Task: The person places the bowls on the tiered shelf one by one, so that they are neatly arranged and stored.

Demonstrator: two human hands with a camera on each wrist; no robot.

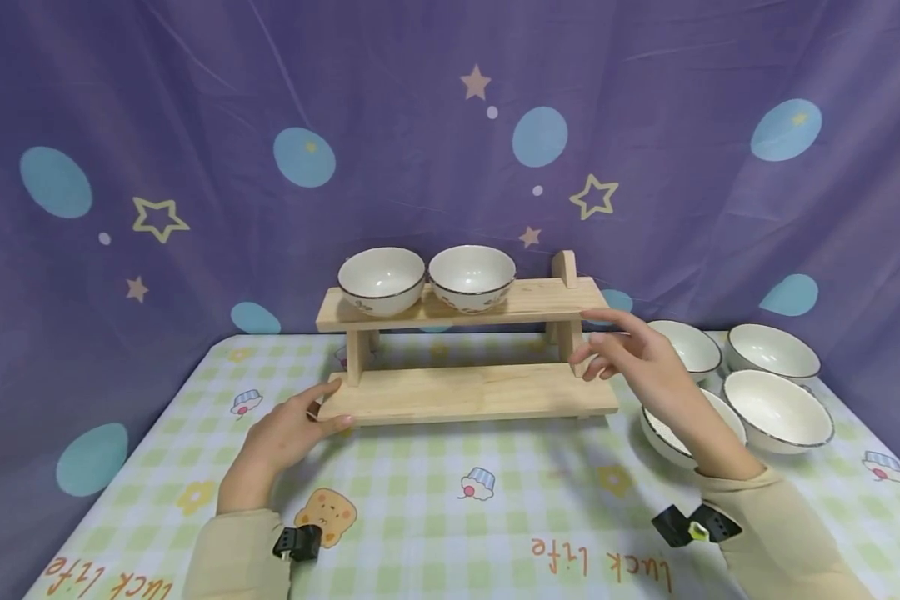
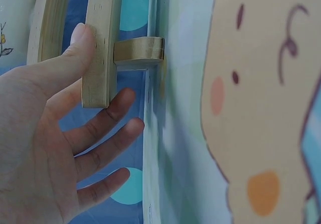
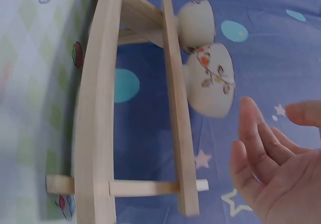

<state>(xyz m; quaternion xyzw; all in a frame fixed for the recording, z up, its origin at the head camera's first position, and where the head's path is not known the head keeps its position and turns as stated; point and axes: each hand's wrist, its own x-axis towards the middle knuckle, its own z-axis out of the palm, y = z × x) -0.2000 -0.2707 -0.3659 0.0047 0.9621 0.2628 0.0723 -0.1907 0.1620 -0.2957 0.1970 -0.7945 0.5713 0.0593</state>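
Note:
A two-tier wooden rack stands on the table. My left hand grips the left end of its lower board, the thumb at the front edge. In the left wrist view the thumb lies on the board while the other fingers spread beyond its end. Two white bowls, one on the left and one beside it, sit side by side on the upper board. My right hand hovers by the rack's right end, fingers loosely bent and holding nothing. In the right wrist view, flowers decorate the nearer bowl.
Several more white bowls are grouped right of the rack, among them a front one and a back one; my right forearm overlaps another. A checkered cloth covers the table. Behind hangs a purple curtain.

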